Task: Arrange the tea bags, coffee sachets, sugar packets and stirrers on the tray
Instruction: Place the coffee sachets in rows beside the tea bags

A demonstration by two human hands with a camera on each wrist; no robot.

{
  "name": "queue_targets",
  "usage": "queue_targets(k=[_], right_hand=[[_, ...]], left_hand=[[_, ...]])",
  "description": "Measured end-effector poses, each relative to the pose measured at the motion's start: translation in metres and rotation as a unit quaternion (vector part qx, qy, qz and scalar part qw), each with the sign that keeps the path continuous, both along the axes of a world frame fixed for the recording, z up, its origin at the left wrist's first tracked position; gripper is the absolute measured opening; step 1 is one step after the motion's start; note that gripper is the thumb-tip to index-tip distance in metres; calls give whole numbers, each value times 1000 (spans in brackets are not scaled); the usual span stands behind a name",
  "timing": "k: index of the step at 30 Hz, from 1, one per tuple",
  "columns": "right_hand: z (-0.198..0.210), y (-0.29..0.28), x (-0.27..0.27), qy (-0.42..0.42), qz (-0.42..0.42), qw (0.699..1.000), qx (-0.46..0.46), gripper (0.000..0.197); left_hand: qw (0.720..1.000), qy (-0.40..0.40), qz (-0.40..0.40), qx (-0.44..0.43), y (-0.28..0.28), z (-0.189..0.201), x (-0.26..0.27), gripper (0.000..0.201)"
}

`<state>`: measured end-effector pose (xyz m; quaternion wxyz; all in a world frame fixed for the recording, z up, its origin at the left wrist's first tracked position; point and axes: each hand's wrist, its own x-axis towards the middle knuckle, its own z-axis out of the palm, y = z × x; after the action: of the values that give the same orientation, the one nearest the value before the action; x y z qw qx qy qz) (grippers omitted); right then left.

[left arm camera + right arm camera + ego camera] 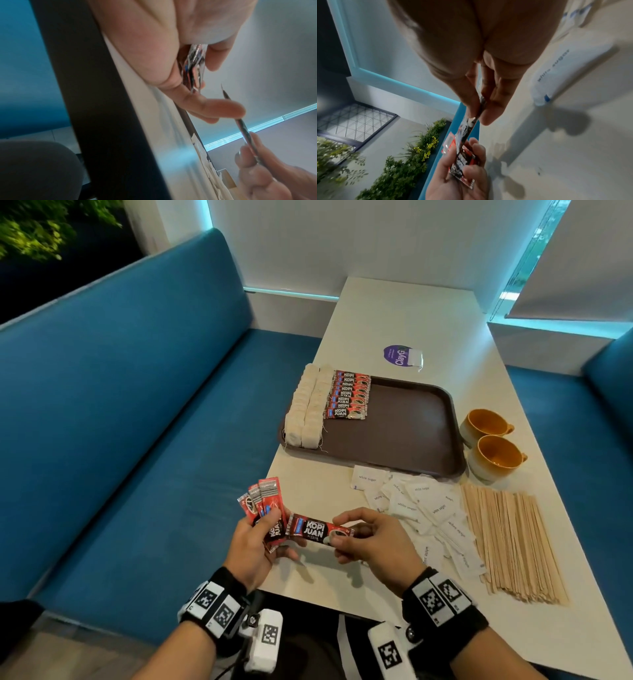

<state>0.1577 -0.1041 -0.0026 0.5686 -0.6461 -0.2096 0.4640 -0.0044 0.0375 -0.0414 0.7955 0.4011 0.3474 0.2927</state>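
One table [404, 313], pale, long, carrying all items. One tray [407, 429], brown, two rows of tea bags [306, 405] at its left edge, a row of sachets [349, 395] beside them; the rest of it bare. Stirrers [510, 542], bundled, right of the sugar packets [421, 508], both off the tray, near edge. Two cups [493, 440], beside the tray. Left hand [253, 546]: fingers curled round a fan of sachets. Right hand [370, 539]: thumb and fingers pinching one sachet [315, 530] by its right end, its left end at the fan, above the table's near edge. Judgement: draw the single sachet clear, keep it flat, label up, and lay it overlapping the row's nearest sachet.
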Motion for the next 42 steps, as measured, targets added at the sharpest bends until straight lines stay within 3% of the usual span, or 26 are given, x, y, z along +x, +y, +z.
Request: queue_targets(k=[7, 15, 22, 27, 32, 34, 39, 42], right_hand=[[20, 8, 33, -30, -60, 997, 43, 24], [56, 68, 130, -102, -112, 985, 80, 24], [36, 136, 193, -155, -84, 984, -12, 25], [9, 166, 208, -193, -12, 977, -90, 25], [-3, 182, 213, -208, -1, 971, -120, 26], [-6, 187, 215, -226, -2, 965, -135, 24], [-7, 194, 218, -256, 11, 952, -169, 24], [-6, 196, 219, -263, 14, 947, -182, 23]], left_hand=[[1000, -9, -14, 14, 2, -6, 0, 24], [999, -23, -35, -8, 5, -5, -2, 39], [999, -9, -38, -13, 6, -8, -2, 37], [999, -11, -38, -34, 8, -11, -3, 34], [998, -12, -44, -45, 9, -14, -4, 28], [998, -15, -49, -44, 10, -14, -4, 32], [997, -18, -65, -46, 11, -10, -3, 64], [996, -24, -74, -38, 11, -10, -4, 65]])
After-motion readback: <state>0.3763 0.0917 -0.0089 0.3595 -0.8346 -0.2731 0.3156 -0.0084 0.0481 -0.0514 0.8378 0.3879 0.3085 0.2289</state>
